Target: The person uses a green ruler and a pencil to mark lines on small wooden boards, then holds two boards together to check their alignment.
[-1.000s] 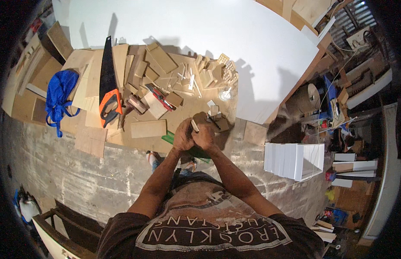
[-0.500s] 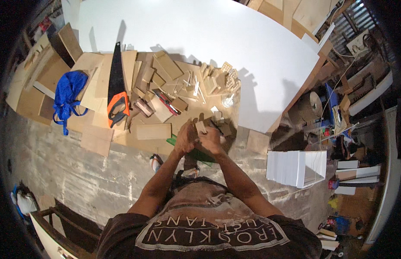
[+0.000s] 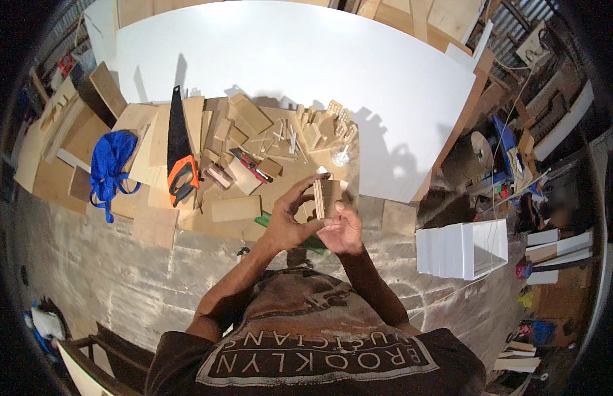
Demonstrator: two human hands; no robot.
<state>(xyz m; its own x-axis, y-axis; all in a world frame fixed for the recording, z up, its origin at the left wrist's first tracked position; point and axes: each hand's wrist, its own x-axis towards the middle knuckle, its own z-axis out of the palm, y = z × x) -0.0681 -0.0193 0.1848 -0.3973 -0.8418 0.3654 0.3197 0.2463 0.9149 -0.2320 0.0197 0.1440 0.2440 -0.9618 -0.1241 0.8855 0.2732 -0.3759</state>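
A small wooden block point(image 3: 329, 198) with a layered edge stands upright between my two hands. My left hand point(image 3: 288, 216) grips its left side, fingers curled over the top edge and thumb at the bottom. On the right side, my right hand point(image 3: 344, 229) presses its thumb and fingers against the block's face and lower end. Beyond the hands, loose wood blocks point(image 3: 250, 113), thin sticks and a red and dark hand tool point(image 3: 251, 165) lie on the brown work surface point(image 3: 280, 187). Something green point(image 3: 262, 220) shows partly behind my left wrist.
A handsaw point(image 3: 181, 155) with an orange handle lies at the left, beside a blue cloth bag point(image 3: 113, 165). A large white panel point(image 3: 286, 53) spans the far side. On the floor at right stands a white box-like piece point(image 3: 445, 249). A cardboard-coloured roll point(image 3: 476, 152) lies beyond it.
Both hands have come up with the wooden block and turned it, so its layered edge and broad face now show. My fingers have spread farther around it. The view has shifted slightly.
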